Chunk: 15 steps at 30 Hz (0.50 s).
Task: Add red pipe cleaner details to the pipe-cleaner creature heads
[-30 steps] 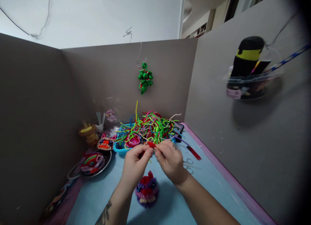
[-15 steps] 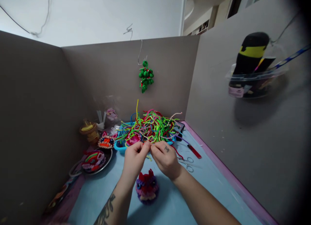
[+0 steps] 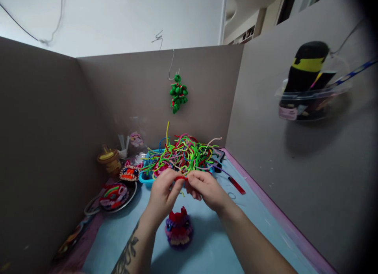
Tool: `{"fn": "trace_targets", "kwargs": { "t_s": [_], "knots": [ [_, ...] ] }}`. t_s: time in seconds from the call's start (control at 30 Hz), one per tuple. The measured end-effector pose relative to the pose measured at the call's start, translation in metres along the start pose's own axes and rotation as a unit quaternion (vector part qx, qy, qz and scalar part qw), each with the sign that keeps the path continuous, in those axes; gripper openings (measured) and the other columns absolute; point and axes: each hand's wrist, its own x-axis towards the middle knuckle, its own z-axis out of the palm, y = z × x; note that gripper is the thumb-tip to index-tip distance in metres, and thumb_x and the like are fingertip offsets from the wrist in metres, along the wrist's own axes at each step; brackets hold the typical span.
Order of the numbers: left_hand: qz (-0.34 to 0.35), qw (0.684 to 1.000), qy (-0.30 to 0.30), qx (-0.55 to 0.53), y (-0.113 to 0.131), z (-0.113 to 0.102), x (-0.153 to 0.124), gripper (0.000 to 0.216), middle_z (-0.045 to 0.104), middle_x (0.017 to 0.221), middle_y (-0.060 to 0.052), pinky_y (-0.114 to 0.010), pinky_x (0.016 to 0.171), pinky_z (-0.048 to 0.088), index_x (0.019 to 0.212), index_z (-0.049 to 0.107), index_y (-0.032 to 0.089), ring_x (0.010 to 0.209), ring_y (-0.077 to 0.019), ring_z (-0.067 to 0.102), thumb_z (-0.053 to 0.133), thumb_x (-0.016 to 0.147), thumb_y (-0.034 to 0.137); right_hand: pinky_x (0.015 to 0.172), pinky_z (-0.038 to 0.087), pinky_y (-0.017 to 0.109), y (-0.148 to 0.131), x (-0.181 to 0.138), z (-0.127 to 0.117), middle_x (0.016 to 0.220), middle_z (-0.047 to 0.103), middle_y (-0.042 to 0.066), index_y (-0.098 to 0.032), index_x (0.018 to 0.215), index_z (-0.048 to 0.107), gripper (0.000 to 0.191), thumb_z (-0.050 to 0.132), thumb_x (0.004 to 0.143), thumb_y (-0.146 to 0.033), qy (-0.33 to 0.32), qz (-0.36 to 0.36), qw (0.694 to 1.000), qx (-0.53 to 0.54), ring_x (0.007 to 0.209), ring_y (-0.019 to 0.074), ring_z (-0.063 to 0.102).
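Note:
Pinched between my two hands is a short red pipe cleaner (image 3: pixel 181 178), held roughly level above the table. My left hand (image 3: pixel 165 189) grips its left part between thumb and forefinger. At its other end my right hand (image 3: pixel 206 189) closes thumb and fingers on it. Just below the hands, a purple, red and pink fuzzy figure (image 3: pixel 178 228) with dark eyes sits upright on the light blue mat. Behind them a blue tray (image 3: pixel 145 180) overflows with a tangled heap of colourful pipe cleaners (image 3: pixel 189 151).
To the left are a round dish (image 3: pixel 131 197) with a rainbow fuzzy piece, an orange fuzzy figure (image 3: pixel 130 171) and a brown cup (image 3: pixel 108 161). Scissors (image 3: pixel 232 195) and a red-handled tool (image 3: pixel 236 185) lie right. A green ornament (image 3: pixel 178 93) hangs on the back panel.
My right hand has turned and its fingers have shifted, and more of the red pipe cleaner shows between the hands. My right hand now covers more of the scissors.

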Motion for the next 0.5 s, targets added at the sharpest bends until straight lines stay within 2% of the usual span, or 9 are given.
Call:
{"fn": "trace_targets", "kwargs": {
  "t_s": [0.1, 0.2, 0.3, 0.4, 0.5],
  "knots": [
    [0.051, 0.998, -0.019, 0.013, -0.004, -0.004, -0.002, 0.016, 0.063, 0.086, -0.006, -0.029, 0.074, 0.045, 0.094, 0.064, 0.02, 0.081, -0.017, 0.057, 0.05, 0.088, 0.021, 0.033, 0.023, 0.015, 0.0, -0.001, -0.001, 0.053, 0.053, -0.003, -0.015, 0.07, 0.054, 0.042, 0.06, 0.076, -0.056, -0.033, 0.124, 0.98, 0.151, 0.038, 0.0045, 0.041],
    [0.08, 0.997, -0.018, 0.003, -0.006, -0.004, -0.003, 0.019, 0.065, 0.09, -0.006, -0.029, 0.075, 0.046, 0.099, 0.066, 0.021, 0.083, -0.0166, 0.058, 0.052, 0.087, 0.018, 0.032, 0.021, 0.013, 0.0, -0.001, -0.002, 0.052, 0.053, -0.004, -0.015, 0.071, 0.054, 0.038, 0.069, 0.071, -0.05, -0.038, 0.176, 0.962, 0.206, 0.036, 0.0033, 0.04],
    [0.065, 0.998, 0.006, -0.027, -0.005, -0.002, -0.004, 0.021, 0.067, 0.089, -0.006, -0.028, 0.074, 0.048, 0.102, 0.067, 0.022, 0.082, -0.0161, 0.06, 0.054, 0.085, 0.017, 0.032, 0.02, 0.013, -0.002, -0.002, -0.001, 0.05, 0.052, -0.006, -0.015, 0.07, 0.052, 0.036, 0.074, 0.068, -0.043, -0.051, 0.175, 0.96, 0.213, 0.034, 0.0019, 0.037],
    [-0.009, 0.997, 0.043, -0.059, -0.003, 0.004, -0.004, 0.025, 0.07, 0.092, -0.006, -0.027, 0.074, 0.05, 0.108, 0.065, 0.021, 0.081, -0.0162, 0.064, 0.057, 0.084, 0.019, 0.034, 0.019, 0.013, -0.003, -0.003, 0.002, 0.051, 0.051, -0.006, -0.016, 0.068, 0.05, 0.037, 0.074, 0.068, -0.044, -0.028, 0.139, 0.967, 0.21, 0.035, 0.0014, 0.036],
    [-0.066, 0.991, 0.072, -0.091, -0.002, 0.009, -0.004, 0.019, 0.072, 0.088, -0.005, -0.026, 0.071, 0.05, 0.099, 0.068, 0.02, 0.077, -0.0162, 0.066, 0.057, 0.084, 0.022, 0.036, 0.02, 0.015, -0.002, -0.002, 0.006, 0.054, 0.051, -0.006, -0.016, 0.068, 0.049, 0.038, 0.072, 0.069, -0.047, 0.012, 0.085, 0.978, 0.191, 0.038, 0.0021, 0.035]
  ]
}}
